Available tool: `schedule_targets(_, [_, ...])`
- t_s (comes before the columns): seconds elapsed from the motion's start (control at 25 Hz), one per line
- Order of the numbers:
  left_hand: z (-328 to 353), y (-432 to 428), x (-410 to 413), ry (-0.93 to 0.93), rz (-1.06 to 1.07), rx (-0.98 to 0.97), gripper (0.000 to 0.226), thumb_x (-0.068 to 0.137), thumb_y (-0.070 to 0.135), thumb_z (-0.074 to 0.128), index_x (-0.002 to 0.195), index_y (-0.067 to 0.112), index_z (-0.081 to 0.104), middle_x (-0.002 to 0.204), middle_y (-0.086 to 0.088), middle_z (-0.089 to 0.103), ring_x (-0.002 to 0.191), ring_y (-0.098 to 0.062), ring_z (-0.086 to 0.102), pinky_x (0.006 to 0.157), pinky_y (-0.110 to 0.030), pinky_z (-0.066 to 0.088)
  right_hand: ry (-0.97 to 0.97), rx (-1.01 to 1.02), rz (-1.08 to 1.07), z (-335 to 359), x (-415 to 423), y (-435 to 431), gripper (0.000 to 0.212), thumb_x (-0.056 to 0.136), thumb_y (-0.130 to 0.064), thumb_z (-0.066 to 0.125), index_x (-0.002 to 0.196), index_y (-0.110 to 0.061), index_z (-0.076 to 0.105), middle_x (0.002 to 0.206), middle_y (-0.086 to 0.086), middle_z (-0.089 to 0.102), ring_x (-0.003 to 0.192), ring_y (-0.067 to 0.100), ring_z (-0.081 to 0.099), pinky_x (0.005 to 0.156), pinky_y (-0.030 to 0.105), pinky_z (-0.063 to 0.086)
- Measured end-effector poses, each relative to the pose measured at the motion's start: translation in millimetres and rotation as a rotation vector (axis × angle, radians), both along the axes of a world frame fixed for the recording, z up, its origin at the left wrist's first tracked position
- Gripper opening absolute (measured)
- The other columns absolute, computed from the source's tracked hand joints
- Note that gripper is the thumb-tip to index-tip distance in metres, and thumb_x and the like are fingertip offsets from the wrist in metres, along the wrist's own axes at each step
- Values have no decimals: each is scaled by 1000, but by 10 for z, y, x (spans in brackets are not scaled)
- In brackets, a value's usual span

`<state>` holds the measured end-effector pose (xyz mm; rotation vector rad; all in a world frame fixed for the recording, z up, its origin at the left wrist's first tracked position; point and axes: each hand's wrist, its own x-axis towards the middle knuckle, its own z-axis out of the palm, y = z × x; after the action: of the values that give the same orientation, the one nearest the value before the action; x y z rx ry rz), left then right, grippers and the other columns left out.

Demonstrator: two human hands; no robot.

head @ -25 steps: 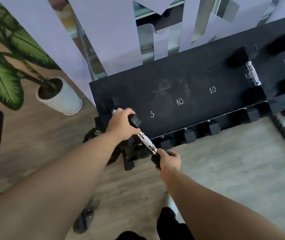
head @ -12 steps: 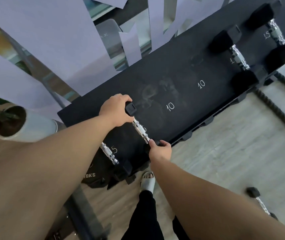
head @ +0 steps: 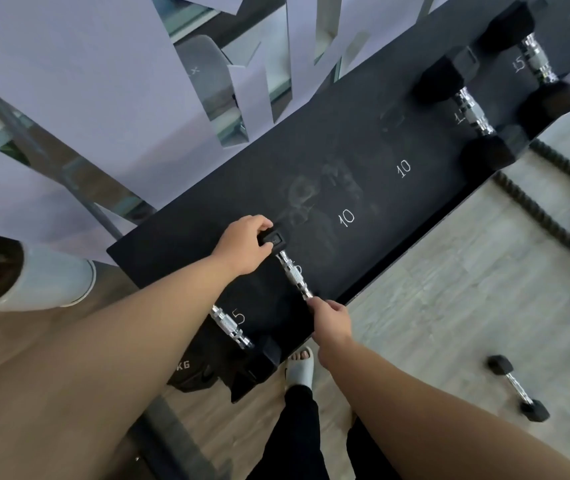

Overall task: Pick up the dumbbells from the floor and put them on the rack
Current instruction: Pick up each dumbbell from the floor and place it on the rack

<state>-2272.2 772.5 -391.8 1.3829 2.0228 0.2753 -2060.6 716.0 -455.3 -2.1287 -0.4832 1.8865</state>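
A small dumbbell (head: 293,276) with black hex ends and a chrome handle lies over a "5" mark on the black rack shelf (head: 363,188). My left hand (head: 245,245) grips its far end, and my right hand (head: 330,320) covers its near end at the shelf's front edge. A second small dumbbell (head: 229,326) rests on the shelf to the left, partly hidden under my left forearm. Another small dumbbell (head: 518,389) lies on the floor at the right.
Two larger dumbbells (head: 471,109) (head: 536,60) sit at the shelf's right end. A thick battle rope (head: 550,216) snakes on the floor beside the rack. A white plant pot (head: 44,282) stands at the left. My sandalled foot (head: 300,367) is under the shelf's edge.
The dumbbell in both hands went from in front of the rack up onto the shelf at the second "5" mark. The view swung right, bringing the floor dumbbell into sight.
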Motion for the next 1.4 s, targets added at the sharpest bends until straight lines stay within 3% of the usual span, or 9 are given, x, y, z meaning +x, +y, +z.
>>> schedule_targets(0.12, [118,-298,-279,123,-72,-45,50,87,45,69,133,28,56,130,9,61,118,-16,59,95,-38,50,-82,19,63,20,12,-246,46,88,-32,69,126,-10,56,108,5,63,81,19,59,69,30,47])
schedule_targets(0.2, [156,-562,-498,336,-146,-131,66,81,64,64,136,29,53,133,6,57,121,-21,55,96,-42,49,-66,-56,128,37,-109,-428,49,86,-33,71,123,-2,58,100,6,62,79,23,58,72,37,52])
schedule_targets(0.28, [171,-818,-685,372,-133,-284,85,74,74,65,142,27,46,140,2,51,126,-26,51,97,-46,49,-18,-156,187,70,-283,-574,57,81,-41,77,125,-11,58,107,5,61,85,24,61,75,41,57])
schedule_targets(0.36, [129,-978,-779,306,-93,-381,93,73,69,73,148,26,39,144,-1,46,128,-28,49,95,-46,51,2,-180,221,98,-465,-660,68,75,-49,80,129,-18,52,117,4,58,96,24,62,76,41,58])
schedule_targets(0.52, [6,-1024,-765,321,-95,-336,91,77,55,80,150,25,34,144,-5,45,124,-30,52,91,-45,53,-163,-146,413,23,-648,-795,82,67,-57,77,136,-26,46,137,8,44,116,32,56,99,51,54])
schedule_targets(0.72, [-107,-1049,-726,352,-107,-340,98,76,46,84,153,24,28,142,-8,49,119,-32,56,90,-45,54,-236,-124,382,-106,-658,-926,74,72,-57,82,129,-27,44,155,14,27,69,14,48,77,35,52])
schedule_targets(1.08, [-131,-1022,-701,345,-67,-326,98,74,28,89,151,24,30,136,-8,53,112,-29,60,87,-40,54,-250,-66,364,-236,-640,-957,76,68,-52,86,123,-25,41,140,11,36,68,12,46,54,24,42])
schedule_targets(1.28, [-103,-1021,-696,344,-52,-314,97,69,31,90,148,25,33,132,-5,57,111,-27,61,88,-40,55,-255,-95,382,-308,-707,-940,72,64,-50,81,119,-27,40,140,11,28,94,29,61,85,37,57])
schedule_targets(1.4, [-41,-1047,-688,352,-53,-283,95,66,35,90,144,28,37,123,-2,63,100,-26,64,78,-40,57,-214,-94,408,-292,-675,-924,79,62,-54,79,128,-29,43,142,12,25,82,24,62,70,28,54])
